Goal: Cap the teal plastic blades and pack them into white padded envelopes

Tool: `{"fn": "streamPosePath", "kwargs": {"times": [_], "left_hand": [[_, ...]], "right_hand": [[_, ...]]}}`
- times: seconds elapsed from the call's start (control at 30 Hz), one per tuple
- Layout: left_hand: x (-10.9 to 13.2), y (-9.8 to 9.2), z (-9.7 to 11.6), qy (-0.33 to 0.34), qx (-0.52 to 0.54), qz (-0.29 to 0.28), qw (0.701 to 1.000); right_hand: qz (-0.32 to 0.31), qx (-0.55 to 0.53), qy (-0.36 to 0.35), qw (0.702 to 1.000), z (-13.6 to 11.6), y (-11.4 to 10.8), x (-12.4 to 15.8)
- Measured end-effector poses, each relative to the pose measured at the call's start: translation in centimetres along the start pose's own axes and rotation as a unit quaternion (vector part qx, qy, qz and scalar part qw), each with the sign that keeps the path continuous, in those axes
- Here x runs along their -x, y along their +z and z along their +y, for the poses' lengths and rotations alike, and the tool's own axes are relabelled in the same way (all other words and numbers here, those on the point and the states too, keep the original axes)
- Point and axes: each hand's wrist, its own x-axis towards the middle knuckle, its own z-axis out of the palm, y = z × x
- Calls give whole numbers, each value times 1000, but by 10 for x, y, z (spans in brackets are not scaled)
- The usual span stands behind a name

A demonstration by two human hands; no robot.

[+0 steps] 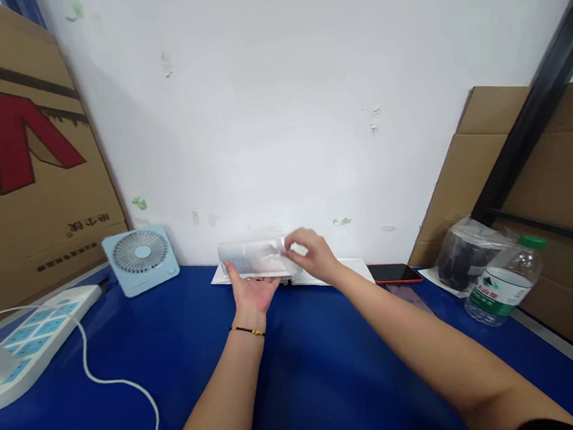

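Note:
A clear, shiny plastic packet [255, 256] is held up near the wall, over a flat white sheet [354, 269] at the back of the table. What is inside the packet is too blurred to tell. My left hand [253, 293] grips its lower left part, thumb in front and the other fingers beneath it. A dark bracelet with gold beads circles that wrist. At the packet's right end, my right hand [313, 256] pinches the edge of the plastic between thumb and fingers. Some small dark detail below the packet cannot be made out.
A light blue fan [143, 254] and a white power strip [41, 340] with a cable stand left, before a cardboard box [36, 217]. At right are two phones [394, 273], a wrapped dark roll [465, 253] and a green-capped bottle [503, 283]. The blue table [188, 357] meets a white wall.

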Motion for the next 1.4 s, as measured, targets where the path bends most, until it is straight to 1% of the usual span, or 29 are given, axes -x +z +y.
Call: {"fn": "streamPosePath", "kwargs": {"times": [0.03, 0.1, 0.13, 0.2, 0.23, 0.27, 0.3, 0.33, 0.37, 0.4, 0.43, 0.47, 0.5, 0.53, 0.57, 0.6, 0.63, 0.7, 0.73, 0.77, 0.8, 0.83, 0.97, 1.1, 1.13, 1.2, 1.33, 1.37, 1.4], "left_hand": [[1, 0, 3, 15, 17, -16, 1000], [2, 0, 5, 45, 42, -7, 998], [3, 1, 5, 60, 48, 7, 997], [6, 2, 1, 90, 49, 26, 994], [7, 3, -2, 105, 44, 29, 993], [9, 5, -6, 120, 35, 29, 992], [12, 7, -10, 133, 21, 27, 990], [15, 10, -15, 144, 2, 21, 989], [19, 13, -21, 157, -19, 6, 987], [24, 17, -27, 172, -44, -16, 984], [29, 21, -35, 187, -72, -43, 979], [35, 25, -42, 204, -101, -75, 971], [41, 28, -50, 218, -131, -106, 961], [47, 32, -58, 229, -161, -131, 951], [52, 35, -65, 235, -193, -149, 941], [57, 38, -72, 237, -224, -160, 932], [61, 41, -76, 238, -252, -167, 923], [67, 46, -82, 242, -291, -179, 908], [69, 48, -83, 247, -300, -189, 902], [70, 50, -83, 254, -303, -200, 896], [70, 52, -83, 264, -299, -208, 893], [70, 52, -83, 276, -293, -212, 891], [66, 47, -82, 318, -261, -186, 892], [62, 33, -77, 329, -243, -124, 904], [60, 29, -74, 329, -238, -106, 908], [58, 24, -64, 328, -221, -74, 915], [52, 15, -43, 326, -186, -46, 926], [50, 12, -39, 328, -188, -45, 925], [48, 10, -35, 330, -194, -49, 923]], "right_hand": [[-38, 19, -52, 998, -11, -4, 14], [-103, 57, -120, 986, -25, -10, 43], [-117, 62, -139, 981, -29, -12, 58], [-130, 38, -129, 982, -30, -15, 83], [-108, 5, -91, 990, -29, -15, 94], [-61, -42, -26, 997, -28, -14, 103], [9, -103, 61, 993, -27, -12, 109], [93, -178, 165, 966, -26, -9, 114], [172, -263, 271, 910, -26, -5, 117], [230, -352, 365, 831, -26, -1, 118], [260, -438, 439, 740, -27, 4, 118], [268, -513, 489, 652, -28, 9, 118], [268, -572, 519, 576, -29, 14, 117], [264, -617, 533, 516, -29, 18, 117], [267, -646, 538, 472, -30, 22, 118], [274, -664, 539, 440, -30, 24, 118], [283, -675, 540, 416, -30, 26, 120], [304, -678, 547, 385, -28, 27, 123], [314, -671, 553, 380, -27, 26, 125], [321, -660, 561, 383, -25, 24, 127], [323, -644, 571, 395, -24, 23, 129], [320, -623, 582, 413, -22, 21, 130], [270, -531, 622, 508, -17, 18, 132], [264, -420, 605, 623, -5, 12, 139], [264, -388, 603, 645, -1, 8, 143], [268, -339, 602, 671, 10, -3, 151], [282, -287, 593, 697, 30, -28, 171], [281, -259, 590, 712, 33, -34, 175], [273, -216, 583, 734, 36, -38, 179]]}}
